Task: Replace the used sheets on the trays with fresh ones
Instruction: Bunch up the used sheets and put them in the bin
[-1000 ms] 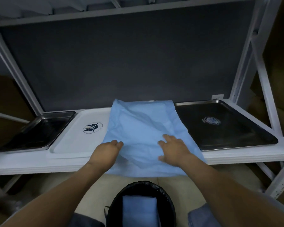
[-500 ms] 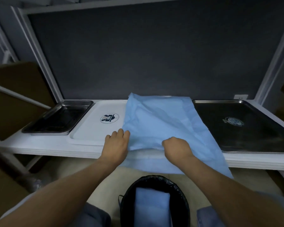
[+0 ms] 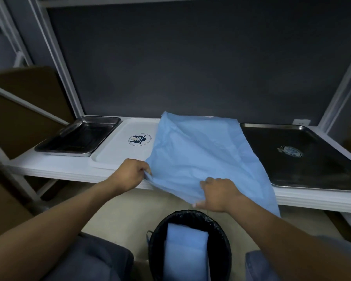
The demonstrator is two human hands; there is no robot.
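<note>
The left hand (image 3: 130, 175) and right hand (image 3: 219, 194) clamp their fingers on the near edge of the blue sheet (image 3: 201, 157), which hides part of the white tray (image 3: 118, 153). A steel tray (image 3: 79, 136) lies left, a dark tray (image 3: 312, 171) right, and a black bin (image 3: 156, 236) nearer.

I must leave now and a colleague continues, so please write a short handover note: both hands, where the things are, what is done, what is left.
Left hand pinches the near left edge of the blue sheet.
Right hand grips its near edge, above the black bin.
The sheet lies crumpled over the right part of the white tray and hangs off the shelf front.
The bin holds a folded blue sheet.
The small steel tray on the left and the large dark tray on the right are bare.
Done: I cannot tell whether the held sheet is used or fresh.
Left: no tray is neatly lined yet.
</note>
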